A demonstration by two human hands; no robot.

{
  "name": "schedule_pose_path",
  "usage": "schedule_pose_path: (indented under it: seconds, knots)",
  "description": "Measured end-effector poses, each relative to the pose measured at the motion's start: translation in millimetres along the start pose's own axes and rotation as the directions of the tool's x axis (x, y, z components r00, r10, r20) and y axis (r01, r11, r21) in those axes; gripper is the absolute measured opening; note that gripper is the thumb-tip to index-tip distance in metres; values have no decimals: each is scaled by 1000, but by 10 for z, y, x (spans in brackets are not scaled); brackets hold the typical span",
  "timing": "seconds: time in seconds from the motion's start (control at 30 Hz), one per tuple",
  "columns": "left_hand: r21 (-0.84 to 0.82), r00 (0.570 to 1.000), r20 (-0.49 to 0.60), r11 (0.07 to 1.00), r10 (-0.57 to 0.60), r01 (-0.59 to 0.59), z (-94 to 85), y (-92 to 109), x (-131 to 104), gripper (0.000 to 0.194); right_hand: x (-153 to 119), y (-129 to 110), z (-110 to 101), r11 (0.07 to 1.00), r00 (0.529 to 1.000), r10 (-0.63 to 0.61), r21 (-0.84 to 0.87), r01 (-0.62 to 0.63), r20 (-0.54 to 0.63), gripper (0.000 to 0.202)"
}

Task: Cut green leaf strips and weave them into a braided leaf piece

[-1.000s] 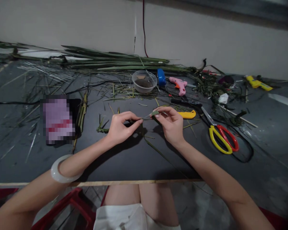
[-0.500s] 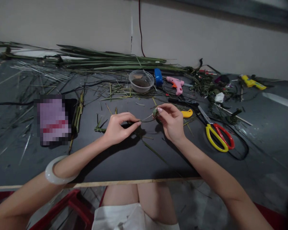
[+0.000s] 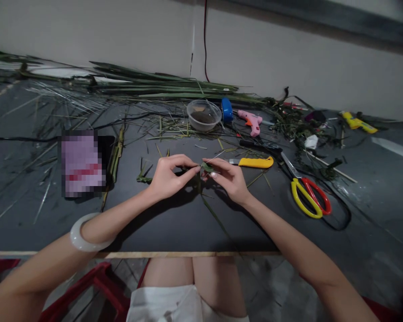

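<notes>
A small folded piece of green leaf [image 3: 207,167] is between my two hands, above the middle of the table. My right hand [image 3: 231,180] pinches it between thumb and fingers, and a thin pale strand sticks up from it. Thumb and forefinger of my left hand [image 3: 173,178] are pressed together at the left end of the same leaf piece, the fingertips of both hands nearly meeting. Below them a long narrow green leaf strip [image 3: 216,217] trails toward the table's front edge. Just beyond my right hand lies a yellow-handled utility knife [image 3: 256,162].
Scissors [image 3: 309,199] with red and yellow handles lie at right. Behind are a clear plastic bowl [image 3: 204,117], a blue roll [image 3: 226,110], a pink glue gun [image 3: 251,121] and long leaves [image 3: 161,84]. A blurred purple object [image 3: 82,161] lies left. Leaf scraps are scattered about.
My right hand has moved left and slightly down, bringing the leaf piece to my left fingertips. The strand stretched between the hands before. More of the utility knife now shows.
</notes>
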State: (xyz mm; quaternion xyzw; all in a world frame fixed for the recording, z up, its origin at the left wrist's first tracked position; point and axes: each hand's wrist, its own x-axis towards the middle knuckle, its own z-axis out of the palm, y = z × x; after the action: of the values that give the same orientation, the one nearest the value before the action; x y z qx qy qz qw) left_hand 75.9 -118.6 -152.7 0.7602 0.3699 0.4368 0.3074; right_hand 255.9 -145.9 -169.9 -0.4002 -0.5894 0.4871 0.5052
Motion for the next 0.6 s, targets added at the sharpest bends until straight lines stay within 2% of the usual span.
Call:
schedule_pose_path:
  seconds: [0.1, 0.23, 0.4, 0.5, 0.57, 0.6]
  knots:
    - [-19, 1000, -12, 1000, -8, 8, 2, -9, 4, 12, 13, 27, 2, 999, 999, 43, -3, -43, -25, 31]
    - [-46, 1000, 0, 999, -23, 23, 7, -12, 1, 12, 34, 26, 45, 980, 982, 161, 137, -147, -97, 42]
    - [-84, 998, 43, 996, -41, 44, 4, -8, -1, 13, 39, -1, 88, 974, 978, 198, 128, -187, -72, 22]
    - [-82, 997, 61, 995, -50, 55, -6, -6, 6, 13, 53, 13, 51, 960, 963, 269, 82, -268, 6, 25]
    - [-80, 997, 66, 995, -47, 52, -14, -5, 12, 13, 68, 27, -3, 927, 918, 369, 16, -375, 147, 27]
    - [-80, 997, 70, 996, -44, 49, -17, -4, 15, 13, 75, 32, -34, 905, 877, 420, -32, -425, 234, 27]
